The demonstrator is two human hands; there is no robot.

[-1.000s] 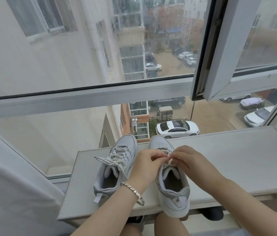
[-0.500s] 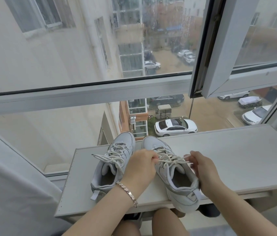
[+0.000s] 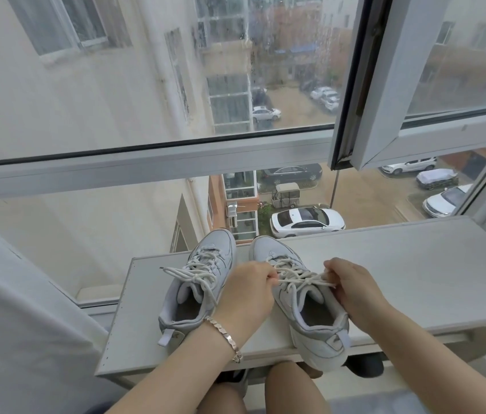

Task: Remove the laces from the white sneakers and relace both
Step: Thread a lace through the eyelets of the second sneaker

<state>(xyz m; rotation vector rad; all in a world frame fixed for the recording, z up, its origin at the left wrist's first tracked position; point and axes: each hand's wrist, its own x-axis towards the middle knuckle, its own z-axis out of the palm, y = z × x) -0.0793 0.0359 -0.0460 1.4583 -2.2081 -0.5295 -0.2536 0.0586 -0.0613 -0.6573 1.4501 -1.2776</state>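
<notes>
Now left hand [image 3: 246, 289] and right hand [image 3: 352, 289] each pinch lace ends [image 3: 301, 280] over right sneaker [image 3: 304, 300] on worktop [image 3: 415, 270].

Your left hand [image 3: 247, 291] curls round one end of the cream woven lace [image 3: 298, 277], and your right hand [image 3: 355, 289] pinches the other, so both lace tips are hidden inside your fingers. Your left wrist covers the inner side of the white leather sneaker on the left [image 3: 197, 282]. Your right hand hides the outer side of the white leather sneaker on the right [image 3: 304, 312]. Both your forearms run off the bottom edge of the view. Under the pale grey tabletop [image 3: 415, 264] a dark rounded object [image 3: 368, 366] shows only in part, so you cannot tell what it is. The white cloth [image 3: 12, 324] is cut by the left edge. The rain-streaked upper window pane [image 3: 116, 85] blurs the buildings beyond.
</notes>
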